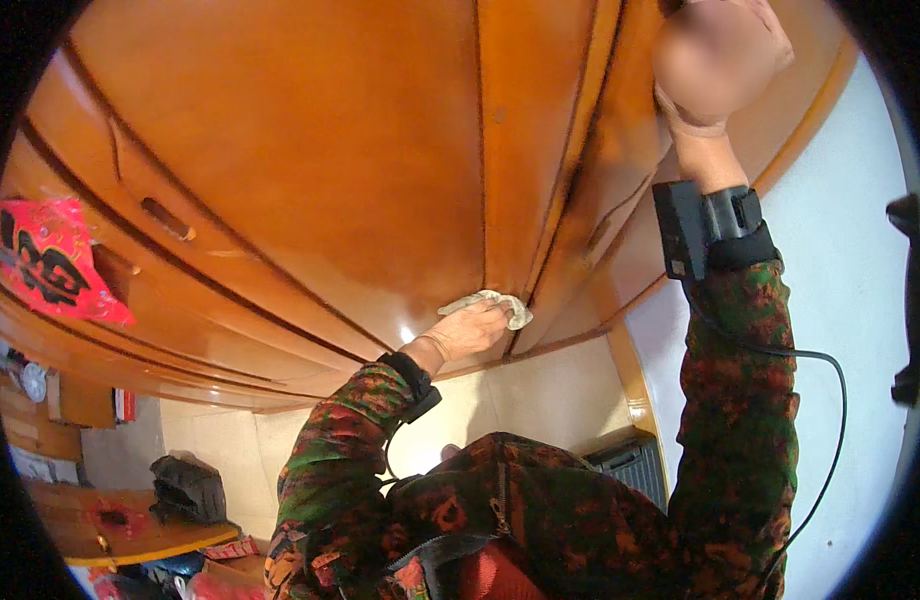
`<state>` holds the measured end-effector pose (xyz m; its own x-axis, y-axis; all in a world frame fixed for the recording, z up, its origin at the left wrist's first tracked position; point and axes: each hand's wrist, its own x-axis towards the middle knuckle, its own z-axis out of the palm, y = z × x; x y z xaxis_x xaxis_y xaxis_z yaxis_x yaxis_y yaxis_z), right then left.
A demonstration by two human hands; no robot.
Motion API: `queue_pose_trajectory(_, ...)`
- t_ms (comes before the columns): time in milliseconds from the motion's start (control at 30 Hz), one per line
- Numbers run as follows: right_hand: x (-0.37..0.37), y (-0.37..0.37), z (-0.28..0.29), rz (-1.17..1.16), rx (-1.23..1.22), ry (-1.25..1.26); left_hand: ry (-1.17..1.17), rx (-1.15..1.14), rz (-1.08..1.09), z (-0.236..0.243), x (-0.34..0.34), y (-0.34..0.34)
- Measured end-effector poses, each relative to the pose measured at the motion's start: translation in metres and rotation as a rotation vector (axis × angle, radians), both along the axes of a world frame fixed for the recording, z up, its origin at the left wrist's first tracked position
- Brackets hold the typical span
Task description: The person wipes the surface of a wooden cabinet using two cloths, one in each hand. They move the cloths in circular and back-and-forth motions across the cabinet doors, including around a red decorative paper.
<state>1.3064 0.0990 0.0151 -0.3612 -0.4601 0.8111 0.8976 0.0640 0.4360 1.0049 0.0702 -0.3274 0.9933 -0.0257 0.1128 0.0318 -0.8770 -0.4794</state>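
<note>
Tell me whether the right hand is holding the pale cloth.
No, the left hand holds the pale cloth against the orange-brown wooden panel.

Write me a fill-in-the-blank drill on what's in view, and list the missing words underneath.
1. The left hand holds a pale, crumpled ____ against the wooden panel.
2. Of the two, the hand closer to the picture's top edge is the ____ one.
3. The red paper bears a large figure coloured ____.
4. The sleeves on both arms have a ____ pattern.

Missing words: cloth; right; black; camouflage.
</note>
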Motion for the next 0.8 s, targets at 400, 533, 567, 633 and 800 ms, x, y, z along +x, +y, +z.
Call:
queue_pose_trajectory(400,-0.022,-0.015,0.010,0.099,-0.046,0.027,-0.365,0.067,0.018,0.193,-0.044,-0.005)
queue_pose_trajectory(533,-0.016,-0.014,0.009,0.145,-0.112,0.016,-0.825,0.469,-0.066,0.325,-0.101,0.011)
queue_pose_trajectory(567,-0.013,-0.013,0.009,0.179,-0.171,0.056,-0.855,0.553,-0.044,0.356,-0.118,0.015)
queue_pose_trajectory(633,-0.006,-0.010,0.010,0.161,-0.168,-0.029,-0.902,0.604,-0.026,0.405,-0.143,0.019)
queue_pose_trajectory(800,0.001,-0.010,0.013,0.146,-0.170,-0.060,-0.766,0.598,0.032,0.400,-0.169,0.020)
